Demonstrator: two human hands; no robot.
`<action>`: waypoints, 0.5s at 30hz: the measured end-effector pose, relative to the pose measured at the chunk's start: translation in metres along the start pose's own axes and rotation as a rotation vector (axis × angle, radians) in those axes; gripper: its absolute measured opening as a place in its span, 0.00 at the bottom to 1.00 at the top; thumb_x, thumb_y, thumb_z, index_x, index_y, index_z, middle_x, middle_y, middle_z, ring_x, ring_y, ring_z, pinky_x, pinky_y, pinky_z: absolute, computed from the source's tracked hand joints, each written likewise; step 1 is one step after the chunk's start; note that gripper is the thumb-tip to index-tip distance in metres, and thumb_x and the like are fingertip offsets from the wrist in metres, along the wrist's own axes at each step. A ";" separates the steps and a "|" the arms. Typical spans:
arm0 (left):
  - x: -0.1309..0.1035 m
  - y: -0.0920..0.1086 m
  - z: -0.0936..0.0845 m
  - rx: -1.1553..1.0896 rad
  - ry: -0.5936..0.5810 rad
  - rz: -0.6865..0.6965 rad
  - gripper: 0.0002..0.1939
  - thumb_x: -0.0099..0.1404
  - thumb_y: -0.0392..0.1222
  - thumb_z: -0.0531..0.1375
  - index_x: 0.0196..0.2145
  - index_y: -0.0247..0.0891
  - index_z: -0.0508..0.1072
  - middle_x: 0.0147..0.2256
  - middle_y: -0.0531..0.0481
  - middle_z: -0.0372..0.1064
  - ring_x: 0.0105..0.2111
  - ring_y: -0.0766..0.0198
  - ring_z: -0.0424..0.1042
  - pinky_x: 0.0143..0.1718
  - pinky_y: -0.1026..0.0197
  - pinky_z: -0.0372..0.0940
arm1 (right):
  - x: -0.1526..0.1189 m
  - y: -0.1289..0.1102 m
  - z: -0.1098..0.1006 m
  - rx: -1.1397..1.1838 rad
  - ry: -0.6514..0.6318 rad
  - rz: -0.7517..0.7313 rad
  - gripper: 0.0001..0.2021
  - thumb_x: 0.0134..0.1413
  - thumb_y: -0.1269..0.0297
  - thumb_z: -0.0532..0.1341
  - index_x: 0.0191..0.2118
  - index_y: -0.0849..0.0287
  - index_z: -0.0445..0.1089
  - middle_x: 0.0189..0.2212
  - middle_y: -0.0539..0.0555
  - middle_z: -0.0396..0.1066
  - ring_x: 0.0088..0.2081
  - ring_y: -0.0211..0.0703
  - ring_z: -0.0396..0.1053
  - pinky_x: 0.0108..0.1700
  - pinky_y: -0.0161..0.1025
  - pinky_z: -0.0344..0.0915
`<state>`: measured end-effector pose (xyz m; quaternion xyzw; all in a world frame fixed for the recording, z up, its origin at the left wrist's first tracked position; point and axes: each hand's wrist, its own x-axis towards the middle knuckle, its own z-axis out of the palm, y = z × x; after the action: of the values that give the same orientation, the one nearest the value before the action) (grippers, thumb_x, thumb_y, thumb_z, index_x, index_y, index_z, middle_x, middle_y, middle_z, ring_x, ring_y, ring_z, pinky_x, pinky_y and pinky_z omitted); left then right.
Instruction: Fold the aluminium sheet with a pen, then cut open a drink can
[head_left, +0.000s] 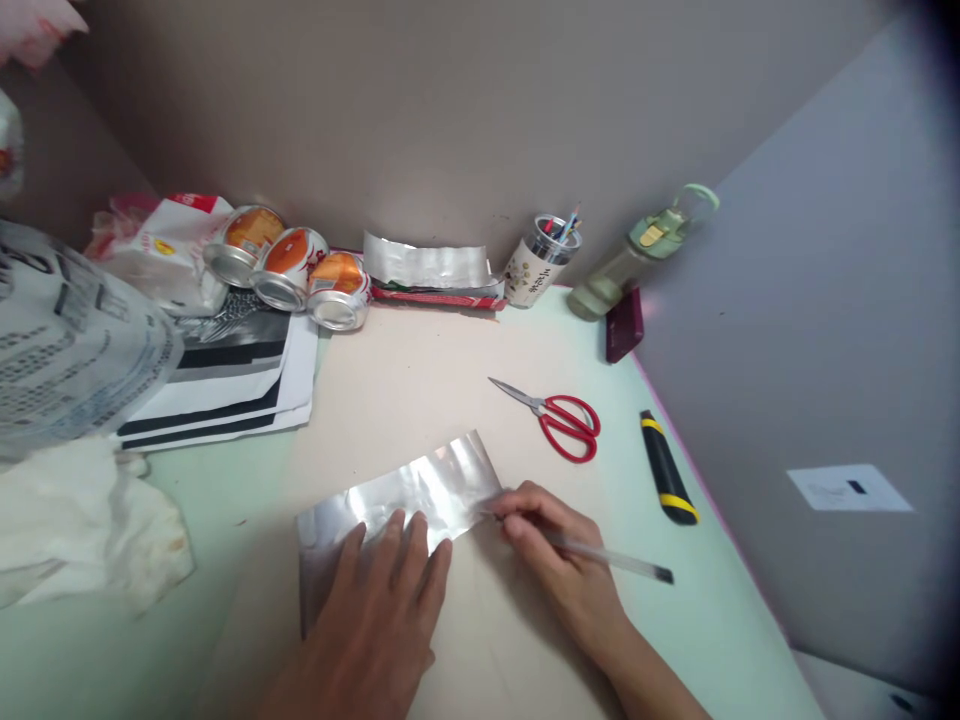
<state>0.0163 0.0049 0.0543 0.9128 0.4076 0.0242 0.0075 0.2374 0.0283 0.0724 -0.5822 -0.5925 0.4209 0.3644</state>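
A shiny silver metal sheet [442, 480] lies slanted on a pale board [420, 370] on the table. My left hand [382, 590] rests on the sheet with its fingers spread out. In my right hand [562, 560] is a clear pen [622, 562] with a dark end cap, pinched between thumb and fingers. The pen's tip is at the right edge of the sheet, mostly hidden by my fingers. Red-handled scissors [555, 415] lie beyond my right hand, blades slightly apart.
Several things line the back: orange-and-white cans [339, 290], stacked cut metal sheets [427, 265], a pen holder [534, 265] and a green bottle [630, 265]. A black-and-yellow utility knife [666, 470] lies right. Printed papers [225, 400], a plastic bag [82, 330] and a white cloth [90, 530] occupy the left.
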 end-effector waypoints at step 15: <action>0.000 0.000 -0.006 -0.004 -0.001 -0.001 0.26 0.70 0.58 0.55 0.59 0.45 0.70 0.58 0.43 0.71 0.56 0.47 0.69 0.52 0.44 0.61 | -0.012 0.010 0.026 -0.169 -0.024 -0.118 0.06 0.62 0.69 0.58 0.34 0.56 0.70 0.29 0.51 0.71 0.30 0.40 0.69 0.32 0.34 0.65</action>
<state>0.0158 0.0054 0.0607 0.9125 0.4082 0.0245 0.0096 0.2178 0.0141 0.0538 -0.5697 -0.6636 0.3542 0.3310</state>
